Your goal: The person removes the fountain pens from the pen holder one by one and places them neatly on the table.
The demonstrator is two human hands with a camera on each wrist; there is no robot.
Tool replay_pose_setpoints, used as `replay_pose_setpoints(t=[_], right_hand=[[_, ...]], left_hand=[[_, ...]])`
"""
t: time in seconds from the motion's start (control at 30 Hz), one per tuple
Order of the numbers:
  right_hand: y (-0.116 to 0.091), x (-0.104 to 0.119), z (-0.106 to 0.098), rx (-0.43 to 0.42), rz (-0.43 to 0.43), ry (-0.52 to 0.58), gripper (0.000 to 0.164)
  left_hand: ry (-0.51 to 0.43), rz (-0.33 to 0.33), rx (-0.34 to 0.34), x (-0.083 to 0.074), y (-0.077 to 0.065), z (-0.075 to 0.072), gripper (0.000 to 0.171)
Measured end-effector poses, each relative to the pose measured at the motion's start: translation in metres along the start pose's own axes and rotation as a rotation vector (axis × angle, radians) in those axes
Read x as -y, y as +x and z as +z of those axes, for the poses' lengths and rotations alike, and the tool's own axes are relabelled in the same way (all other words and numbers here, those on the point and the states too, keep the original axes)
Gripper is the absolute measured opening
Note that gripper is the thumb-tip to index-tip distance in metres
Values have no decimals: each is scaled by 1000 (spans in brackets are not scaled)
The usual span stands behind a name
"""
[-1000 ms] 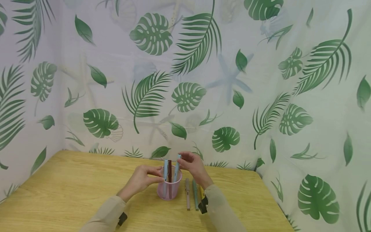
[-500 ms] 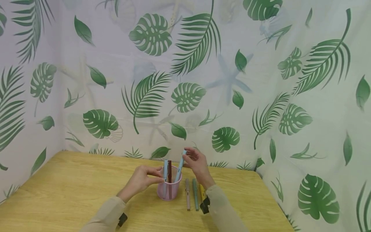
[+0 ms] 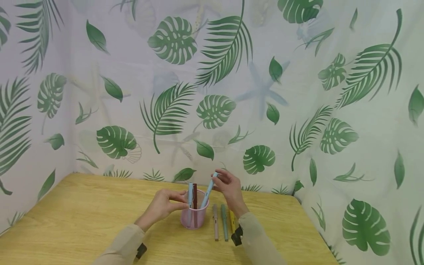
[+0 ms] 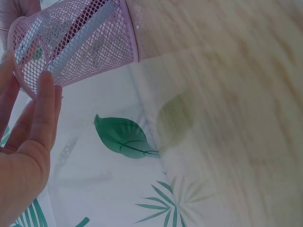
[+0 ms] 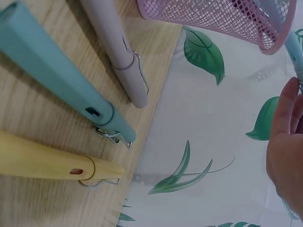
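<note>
Wood grain marks the pale yellow tabletop (image 3: 99, 213), whose far right corner is rounded and whose back edge meets a white, lightly creased covering (image 3: 132, 73) that also rises at both sides. Green monstera leaves, palm fronds and small single leaves are printed over it, with fainter shells and a pale blue starfish (image 3: 261, 88) among them. On the wood, a pink mesh cup with a round rim (image 3: 202, 218) stands upright, the left hand (image 3: 161, 204) holding it near the rim, thumb and fingers set around its side. Inside, a slim light blue pen (image 3: 190, 194) and a dark red pen (image 3: 195, 195) stand nearly straight. Another light blue pen (image 3: 208, 190) leans to the right, its lower end within the cup and its upper end pinched by the right hand (image 3: 232, 189). Just right of the cup, a pinkish-grey pen (image 3: 216, 222), a teal-green pen (image 3: 224, 222) and a yellow pen (image 3: 232, 220) lie side by side on the table, wire-clipped caps toward the back. Beige sleeves (image 3: 122, 241) cover both forearms, with a small black device (image 3: 141, 251) at each wrist.
</note>
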State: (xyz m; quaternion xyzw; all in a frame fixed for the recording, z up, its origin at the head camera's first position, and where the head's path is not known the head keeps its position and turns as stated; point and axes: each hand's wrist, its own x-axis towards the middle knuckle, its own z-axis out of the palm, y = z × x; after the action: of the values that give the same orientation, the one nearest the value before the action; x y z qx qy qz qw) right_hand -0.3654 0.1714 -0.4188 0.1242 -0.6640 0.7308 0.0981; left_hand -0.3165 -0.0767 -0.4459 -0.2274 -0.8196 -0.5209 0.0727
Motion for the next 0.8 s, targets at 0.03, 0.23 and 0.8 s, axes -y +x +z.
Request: replay_pose_setpoints(t=[0.03, 0.23, 0.8], right_hand=[[0, 0, -1, -9, -2, 14, 28], [2, 4, -4, -51, -37, 112, 26], [4, 16, -12, -114, -32, 179, 23]], left_hand=[[-6, -5, 4, 0, 0, 0, 10], [6, -3, 8, 0, 0, 1, 8], [-4, -13, 5, 0, 0, 0, 9]])
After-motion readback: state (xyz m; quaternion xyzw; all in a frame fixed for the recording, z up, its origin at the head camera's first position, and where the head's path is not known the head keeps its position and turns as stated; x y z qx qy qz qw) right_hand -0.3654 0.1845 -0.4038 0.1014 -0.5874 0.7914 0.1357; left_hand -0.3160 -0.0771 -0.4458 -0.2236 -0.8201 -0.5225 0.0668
